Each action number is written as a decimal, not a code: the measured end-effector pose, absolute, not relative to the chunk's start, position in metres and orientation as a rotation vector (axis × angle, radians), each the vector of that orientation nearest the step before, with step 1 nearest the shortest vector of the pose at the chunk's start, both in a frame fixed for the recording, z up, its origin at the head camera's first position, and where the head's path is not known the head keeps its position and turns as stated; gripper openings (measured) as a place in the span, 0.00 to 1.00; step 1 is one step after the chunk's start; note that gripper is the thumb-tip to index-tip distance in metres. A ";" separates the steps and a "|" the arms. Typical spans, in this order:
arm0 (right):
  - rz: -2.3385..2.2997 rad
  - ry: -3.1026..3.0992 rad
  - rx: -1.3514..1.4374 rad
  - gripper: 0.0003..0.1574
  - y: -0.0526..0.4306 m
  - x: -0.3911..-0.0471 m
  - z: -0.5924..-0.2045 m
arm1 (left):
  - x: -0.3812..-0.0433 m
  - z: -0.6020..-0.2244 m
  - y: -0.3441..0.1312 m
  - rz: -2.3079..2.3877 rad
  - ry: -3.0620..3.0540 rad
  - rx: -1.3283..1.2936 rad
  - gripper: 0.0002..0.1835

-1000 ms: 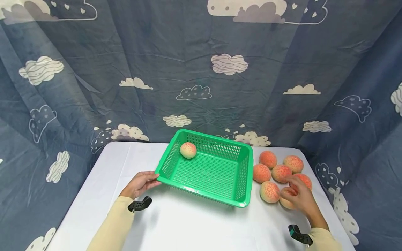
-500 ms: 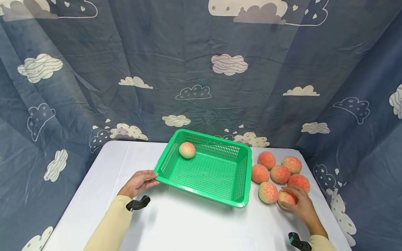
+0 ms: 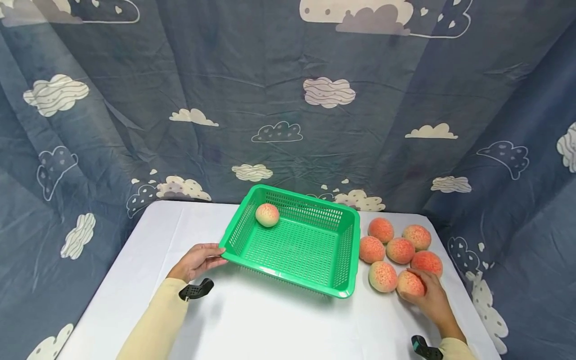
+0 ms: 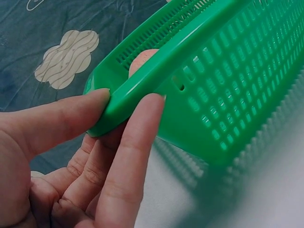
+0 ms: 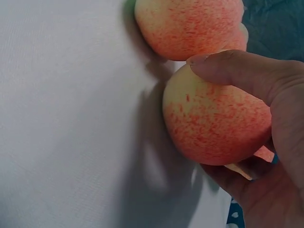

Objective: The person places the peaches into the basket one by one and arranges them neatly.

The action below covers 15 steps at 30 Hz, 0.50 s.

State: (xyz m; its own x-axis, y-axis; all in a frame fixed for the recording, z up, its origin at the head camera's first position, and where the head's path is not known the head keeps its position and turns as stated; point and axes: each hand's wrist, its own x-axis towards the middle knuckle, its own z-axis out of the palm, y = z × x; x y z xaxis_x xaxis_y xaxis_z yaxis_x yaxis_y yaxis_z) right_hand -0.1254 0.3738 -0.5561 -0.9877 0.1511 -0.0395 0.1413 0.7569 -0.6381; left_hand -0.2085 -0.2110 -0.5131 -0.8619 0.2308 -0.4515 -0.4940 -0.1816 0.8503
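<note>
A green perforated plastic basket [image 3: 288, 287] stands at a slant on the white table, with one peach [image 3: 267, 215] inside near its back left corner. My left hand [image 3: 200, 261] pinches the basket's front left corner; in the left wrist view the thumb lies on top of the rim [image 4: 142, 78] and fingers are beneath it. At the right, my right hand [image 3: 429, 295] grips a yellow and red peach [image 3: 410, 284], thumb on one side and fingers round the other, as the right wrist view shows. Another peach [image 3: 383, 276] sits just left of the held one.
Several more peaches lie grouped right of the basket, among them a redder peach [image 3: 400, 250] and one close beyond the right hand, a red peach [image 3: 427, 263]. Behind the table [image 3: 270, 330] hangs a dark blue cloth [image 3: 288, 90] with cloud prints.
My right hand has come down over the front right peach and closed its fingers round it. The left hand keeps its hold on the basket's corner.
</note>
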 end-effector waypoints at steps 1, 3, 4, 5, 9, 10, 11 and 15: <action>1.059 -2.938 -0.251 0.51 0.374 -0.126 -0.557 | -0.208 -0.513 -0.211 2.083 1.623 -0.303 0.18; 1.041 -2.956 -0.270 0.53 0.375 -0.126 -0.558 | -0.208 -0.513 -0.211 2.084 1.616 -0.297 0.19; 1.035 -2.965 -0.278 0.54 0.375 -0.126 -0.558 | -0.208 -0.513 -0.211 2.086 1.612 -0.294 0.18; 1.022 -2.971 -0.283 0.54 0.376 -0.127 -0.559 | -0.208 -0.513 -0.211 2.089 1.610 -0.293 0.18; 0.997 -2.980 -0.274 0.54 0.377 -0.127 -0.560 | -0.208 -0.512 -0.211 2.088 1.620 -0.292 0.19; 0.987 -2.977 -0.268 0.54 0.377 -0.127 -0.560 | -0.208 -0.511 -0.212 2.083 1.625 -0.289 0.20; 0.980 -2.975 -0.264 0.54 0.378 -0.127 -0.560 | -0.208 -0.511 -0.212 2.079 1.630 -0.288 0.20; 0.961 -2.964 -0.267 0.55 0.378 -0.126 -0.557 | -0.207 -0.512 -0.211 2.079 1.629 -0.287 0.20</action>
